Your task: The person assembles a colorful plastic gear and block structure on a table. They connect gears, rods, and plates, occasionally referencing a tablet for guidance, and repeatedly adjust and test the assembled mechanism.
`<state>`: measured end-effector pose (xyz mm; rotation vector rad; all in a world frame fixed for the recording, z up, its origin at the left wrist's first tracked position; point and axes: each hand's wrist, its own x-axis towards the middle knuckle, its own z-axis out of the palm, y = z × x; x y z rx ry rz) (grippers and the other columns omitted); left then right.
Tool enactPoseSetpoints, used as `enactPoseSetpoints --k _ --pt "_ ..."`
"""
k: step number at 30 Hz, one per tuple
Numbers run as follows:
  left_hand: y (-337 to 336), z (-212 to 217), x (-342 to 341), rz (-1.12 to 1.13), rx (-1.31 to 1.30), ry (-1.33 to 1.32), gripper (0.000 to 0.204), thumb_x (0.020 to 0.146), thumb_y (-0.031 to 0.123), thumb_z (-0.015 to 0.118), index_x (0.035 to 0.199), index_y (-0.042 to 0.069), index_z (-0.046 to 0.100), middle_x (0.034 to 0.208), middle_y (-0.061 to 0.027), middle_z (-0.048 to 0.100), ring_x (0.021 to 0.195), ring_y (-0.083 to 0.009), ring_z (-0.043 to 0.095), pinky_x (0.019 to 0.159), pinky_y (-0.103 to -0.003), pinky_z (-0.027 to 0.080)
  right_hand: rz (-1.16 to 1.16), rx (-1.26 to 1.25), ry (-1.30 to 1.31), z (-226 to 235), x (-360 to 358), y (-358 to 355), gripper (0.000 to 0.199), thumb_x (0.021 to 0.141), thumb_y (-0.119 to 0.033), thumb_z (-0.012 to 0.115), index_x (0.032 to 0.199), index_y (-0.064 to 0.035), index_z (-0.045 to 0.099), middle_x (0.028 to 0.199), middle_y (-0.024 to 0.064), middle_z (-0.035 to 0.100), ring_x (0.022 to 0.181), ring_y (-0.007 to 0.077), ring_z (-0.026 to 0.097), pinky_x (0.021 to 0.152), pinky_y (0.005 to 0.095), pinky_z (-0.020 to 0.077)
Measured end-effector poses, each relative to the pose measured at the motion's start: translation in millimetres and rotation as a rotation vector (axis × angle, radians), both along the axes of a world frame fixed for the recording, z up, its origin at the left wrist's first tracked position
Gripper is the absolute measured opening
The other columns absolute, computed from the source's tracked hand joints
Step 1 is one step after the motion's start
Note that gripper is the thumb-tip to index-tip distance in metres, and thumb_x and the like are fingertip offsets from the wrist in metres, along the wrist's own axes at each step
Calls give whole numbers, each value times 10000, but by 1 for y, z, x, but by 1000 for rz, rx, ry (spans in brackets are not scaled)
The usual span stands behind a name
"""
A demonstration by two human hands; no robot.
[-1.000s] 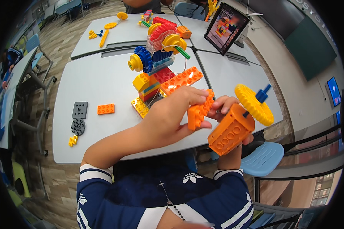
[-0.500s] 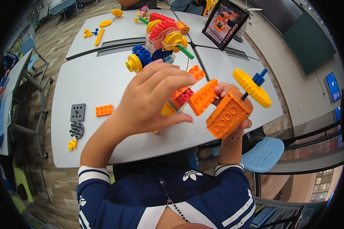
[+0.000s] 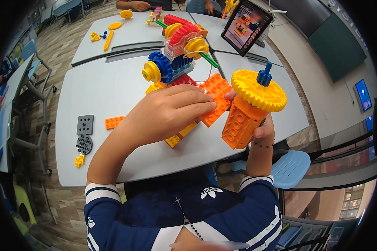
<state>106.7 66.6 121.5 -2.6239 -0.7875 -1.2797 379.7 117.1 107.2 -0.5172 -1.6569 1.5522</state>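
Observation:
My right hand (image 3: 263, 130) is wrapped round an orange block with round holes (image 3: 238, 125). A large yellow gear (image 3: 249, 88) sits on top of it, with a small blue gear (image 3: 264, 77) on the same axle. The fingers of my left hand (image 3: 171, 108) press on an orange studded brick (image 3: 217, 88) beside that block; its thumb is hidden. Beyond my left hand stands a brick model with a red gear (image 3: 184, 37), a blue gear (image 3: 161, 67), yellow wheels (image 3: 151, 72) and a green axle (image 3: 210, 60). A yellow brick (image 3: 173, 141) shows beneath the left hand.
Left on the table (image 3: 88, 92) lie a grey square plate (image 3: 85, 124), a grey round plate (image 3: 84, 144), small yellow pieces (image 3: 79, 160) and an orange plate (image 3: 114, 122). A tablet (image 3: 245, 27) stands far right. Another person's hand (image 3: 140, 6) is at the far edge.
My left hand has closed onto the orange studded brick; its thumb stood apart before. The orange block in my right hand has turned, so its yellow gear now faces up.

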Motion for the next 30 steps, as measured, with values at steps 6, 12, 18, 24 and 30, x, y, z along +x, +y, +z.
enactPoseSetpoints --k 6,12,18,24,30 --pt "1 -2 4 10 -7 4 328 748 76 680 1073 30 662 1046 -89 672 1000 -250 656 848 -356 553 -19 -60 -47 0 3 -2 1044 532 -390 877 1371 37 427 1313 219 537 1162 261 562 976 350 469" --pt "-2 -6 9 44 44 17 340 743 70 680 1070 -16 644 1071 -116 655 1016 -278 649 862 -363 550 -19 -12 -108 11 1 -2 1064 538 -363 900 1384 48 402 1307 221 551 1193 283 569 1015 383 452" --pt "-6 -9 12 107 61 54 325 757 57 660 1072 -20 643 1127 -124 635 1058 -274 632 885 -364 541 -15 -82 -142 31 -5 -2 1002 535 -370 887 1333 48 449 1230 172 595 1126 246 605 971 356 480" --pt "-8 -13 17 143 105 47 345 762 60 662 1093 -34 642 1132 -143 630 1053 -295 632 892 -376 541 31 -105 -200 45 -7 2 874 581 -378 864 1261 44 512 1132 105 639 1021 177 630 908 304 499" --pt "-9 -20 24 239 222 25 323 776 53 656 1084 -44 655 1127 -176 634 1042 -317 644 892 -401 550 58 -147 -269 54 -6 5 861 581 -421 860 1226 43 527 1090 92 640 976 150 627 869 277 504"
